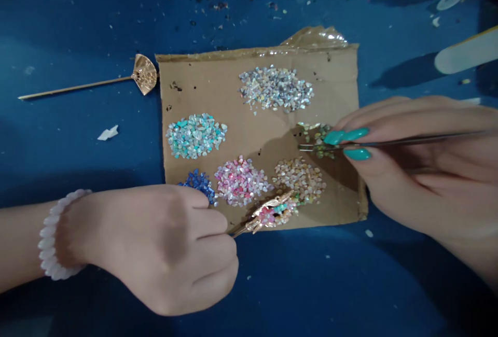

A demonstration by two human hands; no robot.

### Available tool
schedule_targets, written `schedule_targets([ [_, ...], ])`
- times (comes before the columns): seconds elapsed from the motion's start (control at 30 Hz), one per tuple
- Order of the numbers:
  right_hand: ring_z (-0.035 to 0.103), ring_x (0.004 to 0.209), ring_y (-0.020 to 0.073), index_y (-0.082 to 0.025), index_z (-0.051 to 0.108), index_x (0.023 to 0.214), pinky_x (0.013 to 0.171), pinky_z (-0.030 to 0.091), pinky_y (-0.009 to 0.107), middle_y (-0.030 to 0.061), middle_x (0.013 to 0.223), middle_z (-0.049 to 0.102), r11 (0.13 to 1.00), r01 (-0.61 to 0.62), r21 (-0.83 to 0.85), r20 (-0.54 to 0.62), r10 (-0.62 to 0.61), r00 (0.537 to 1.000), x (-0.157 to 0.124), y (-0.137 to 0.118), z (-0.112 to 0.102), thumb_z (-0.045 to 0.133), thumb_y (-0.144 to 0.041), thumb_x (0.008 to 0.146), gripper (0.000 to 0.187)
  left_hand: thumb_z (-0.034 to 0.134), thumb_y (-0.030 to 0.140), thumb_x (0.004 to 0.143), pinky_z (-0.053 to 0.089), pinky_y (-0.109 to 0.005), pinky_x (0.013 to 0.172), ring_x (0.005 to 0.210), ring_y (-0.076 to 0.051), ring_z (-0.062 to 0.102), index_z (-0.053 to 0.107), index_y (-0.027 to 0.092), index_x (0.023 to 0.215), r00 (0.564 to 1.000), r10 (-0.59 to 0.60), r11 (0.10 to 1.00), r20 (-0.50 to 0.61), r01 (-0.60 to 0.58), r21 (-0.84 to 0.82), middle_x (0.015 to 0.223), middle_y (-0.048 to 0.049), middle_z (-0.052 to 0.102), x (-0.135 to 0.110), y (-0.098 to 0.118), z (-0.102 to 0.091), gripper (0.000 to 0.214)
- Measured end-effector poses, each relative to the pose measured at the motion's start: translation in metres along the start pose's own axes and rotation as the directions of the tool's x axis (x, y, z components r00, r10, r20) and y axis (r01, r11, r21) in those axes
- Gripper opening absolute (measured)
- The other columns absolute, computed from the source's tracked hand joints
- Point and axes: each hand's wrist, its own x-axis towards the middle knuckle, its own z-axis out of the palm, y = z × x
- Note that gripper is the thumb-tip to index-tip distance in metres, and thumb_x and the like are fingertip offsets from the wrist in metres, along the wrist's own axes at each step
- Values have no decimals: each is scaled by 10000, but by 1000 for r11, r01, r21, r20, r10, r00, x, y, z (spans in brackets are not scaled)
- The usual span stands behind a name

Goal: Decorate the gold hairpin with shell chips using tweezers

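My left hand, closed in a fist, grips the stem of an ornate gold hairpin. Its head carries a pink flower and small coloured chips, and it lies over the near edge of a cardboard sheet. Between thumb and fingers my right hand pinches a pair of metal tweezers. The tweezer tips are slightly apart, above a small pile of green chips, with nothing visible between them. Beige chips and pink chips lie beside the hairpin; blue chips are partly behind my left hand.
Turquoise chips and silvery chips lie in piles farther back on the cardboard. A gold fan-topped hairpin rests left of it on the blue table. White rounded sticks reach in at the right. Scraps and crumbs are scattered behind.
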Motion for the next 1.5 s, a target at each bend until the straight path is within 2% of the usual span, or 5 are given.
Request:
schedule_targets([
  [0.73, 675, 843, 211, -301, 644, 940, 733, 593, 430, 8, 818, 683, 997, -68, 32, 3, 68, 998, 1, -7, -1, 637, 4, 734, 368, 565, 145, 813, 325, -304, 348, 453, -126, 411, 644, 176, 677, 1000, 1, 1000, -10, -1, 4, 573, 9, 496, 2, -1, -1, 161],
  [1.0, 675, 797, 175, -247, 556, 676, 724, 600, 398, -3, 802, 671, 1000, -19, 17, 45, 18, 999, 5, -6, -1, 631, 3, 732, 268, 510, 121, 834, 318, -310, 342, 454, -130, 403, 695, 154, 755, 1000, 1, 1000, -8, -1, -10, 575, 6, 484, 0, -1, 0, 204],
  [1.17, 673, 748, 156, -204, 347, 500, 651, 588, 365, -25, 763, 657, 997, 56, 56, 57, -60, 997, 9, -1, -3, 629, 26, 703, 417, 540, 128, 822, 325, -311, 354, 460, -132, 409, 674, 163, 721, 1000, -3, 1000, -14, 3, -6, 577, 6, 484, 0, 0, 0, 171],
  [1.33, 659, 740, 152, -237, 548, 657, 647, 583, 347, 0, 744, 635, 996, 84, 26, 77, -86, 993, 9, 3, -3, 621, 18, 724, 274, 535, 129, 828, 320, -315, 363, 470, -135, 408, 687, 158, 777, 1000, -3, 1000, -10, 3, -22, 595, 7, 488, -1, 0, 1, 163],
  [1.5, 655, 810, 124, -214, 529, 657, 763, 573, 320, -4, 786, 622, 1000, 9, 13, 84, -10, 996, 6, 0, -3, 609, 16, 737, 256, 506, 132, 858, 315, -313, 370, 479, -132, 410, 694, 163, 798, 1000, 1, 1000, 2, -1, 2, 593, 10, 475, -1, 0, 0, 199],
])
